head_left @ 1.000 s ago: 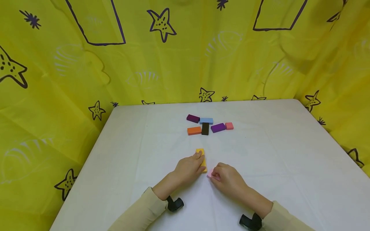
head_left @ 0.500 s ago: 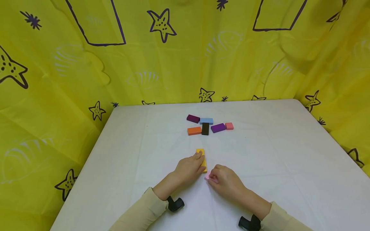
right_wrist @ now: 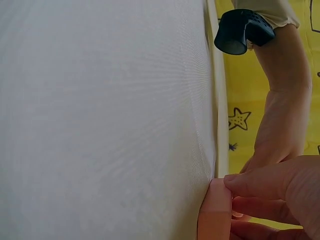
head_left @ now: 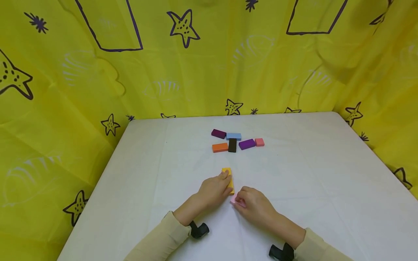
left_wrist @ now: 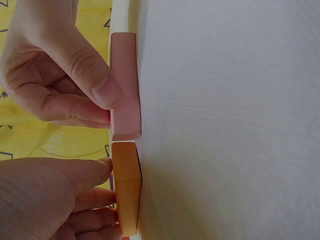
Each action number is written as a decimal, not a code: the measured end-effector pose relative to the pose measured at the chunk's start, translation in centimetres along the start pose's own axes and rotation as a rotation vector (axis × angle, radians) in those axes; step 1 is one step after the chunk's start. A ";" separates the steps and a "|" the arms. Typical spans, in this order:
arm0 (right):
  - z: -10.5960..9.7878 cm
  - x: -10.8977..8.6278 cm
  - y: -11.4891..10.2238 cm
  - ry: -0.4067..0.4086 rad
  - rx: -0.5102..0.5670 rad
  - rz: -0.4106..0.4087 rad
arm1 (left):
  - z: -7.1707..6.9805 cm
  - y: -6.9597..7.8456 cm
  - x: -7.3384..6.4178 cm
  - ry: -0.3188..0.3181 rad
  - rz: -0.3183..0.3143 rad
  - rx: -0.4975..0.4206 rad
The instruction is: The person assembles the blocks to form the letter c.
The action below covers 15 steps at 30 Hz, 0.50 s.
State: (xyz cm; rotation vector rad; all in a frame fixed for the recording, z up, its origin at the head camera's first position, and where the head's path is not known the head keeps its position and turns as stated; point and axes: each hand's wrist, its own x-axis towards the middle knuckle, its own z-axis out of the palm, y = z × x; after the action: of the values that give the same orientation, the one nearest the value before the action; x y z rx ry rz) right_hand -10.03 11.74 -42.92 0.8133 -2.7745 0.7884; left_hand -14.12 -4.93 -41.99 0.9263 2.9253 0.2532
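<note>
A long yellow block (head_left: 231, 185) lies flat on the white tabletop, pointing away from me. My left hand (head_left: 213, 189) rests on it, fingers laid along its top and thumb by its near end. Just short of that end is a pink block (head_left: 233, 200), pinched by my right hand (head_left: 257, 205) with thumb on one side and curled fingers on the other. In the left wrist view, the pink block (left_wrist: 127, 120) stands end to end with the yellow block (left_wrist: 128, 200), a thin gap between them. My right thumb (right_wrist: 240, 183) shows against the pink block in the right wrist view.
Farther back lies a loose group: maroon block (head_left: 218, 133), light blue block (head_left: 233, 136), orange block (head_left: 220, 147), dark brown block (head_left: 232, 145), purple block (head_left: 246, 144) and small coral block (head_left: 259, 142). A yellow patterned curtain (head_left: 209, 72) borders the table.
My right hand has slid the pink block left toward the near end of the yellow block. The left hand and the yellow block have stayed in place.
</note>
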 end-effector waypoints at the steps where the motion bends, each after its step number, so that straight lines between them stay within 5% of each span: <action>1: 0.0 0.0 0.0 0.002 0.000 -0.006 | 0.0 0.0 0.0 0.003 0.001 0.001; 15: -0.1 0.3 -0.3 -0.008 -0.031 0.009 | 0.0 -0.1 0.0 -0.003 0.008 -0.004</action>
State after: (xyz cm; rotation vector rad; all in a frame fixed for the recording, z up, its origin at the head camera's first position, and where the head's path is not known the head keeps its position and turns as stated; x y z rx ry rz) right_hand -10.14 11.44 -42.65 0.8009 -2.7921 0.7427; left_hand -14.19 -4.98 -41.98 0.9376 2.9178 0.2571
